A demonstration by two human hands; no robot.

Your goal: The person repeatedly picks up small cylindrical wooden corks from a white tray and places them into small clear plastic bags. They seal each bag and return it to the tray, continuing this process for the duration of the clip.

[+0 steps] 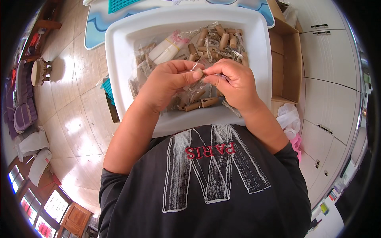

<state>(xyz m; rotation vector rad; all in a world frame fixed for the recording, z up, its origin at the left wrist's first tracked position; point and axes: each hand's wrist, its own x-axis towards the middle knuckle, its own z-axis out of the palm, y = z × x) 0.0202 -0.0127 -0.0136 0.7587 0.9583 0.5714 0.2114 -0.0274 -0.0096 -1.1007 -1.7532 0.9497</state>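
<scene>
A: Your left hand [168, 81] has its grip pinched together, thumb tip against forefinger, with a small tan piece [200, 71] caught there, over the middle of the white rectangular plastic tub [115, 59].

B: Your right hand [238, 81] meets it, fingertips almost touching. Its grip is pinched too, thumb under a bent forefinger, on what looks like a thin silvery strand [203, 77]. Your fingers cover most of it, so I can't be certain whether that's wire or a twist of film.

A: Below your hands, inside the tub, you have many brown cork-like cylinders [224, 41], some tangled with silvery wire coils [208, 53].

B: Clear crinkled plastic film [186, 95] lies under your left hand. Beyond that hand, you have a pale long bundle with a yellow band and a pink end [168, 47], slanting among the cylinders.

A: Your tub stands in front of you, with a blue-and-white wave-patterned tabletop [95, 31] showing past its far left corner and a teal textured mat [121, 4] on its far part.

B: To your right, just beside the tub, is a brown cardboard box [291, 63].
</scene>
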